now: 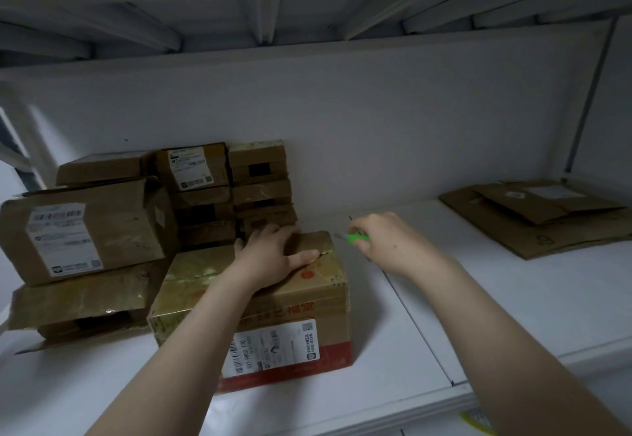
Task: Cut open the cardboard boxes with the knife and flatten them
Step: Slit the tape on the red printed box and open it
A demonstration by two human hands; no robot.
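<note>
Head camera: the right hand [386,244] has its grip curled round the green knife [357,238], blade just beside the far right corner of the taped box [273,333]. The left hand [270,254] presses on that box's top, grip relaxed. The box stands on the white desk [444,298], stacked boxes [102,230] at its left, flattened cardboard [533,220] well apart on the right.

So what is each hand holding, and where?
Right hand grips the green knife by its handle; left hand holds nothing, pressing atop the front box.
</note>
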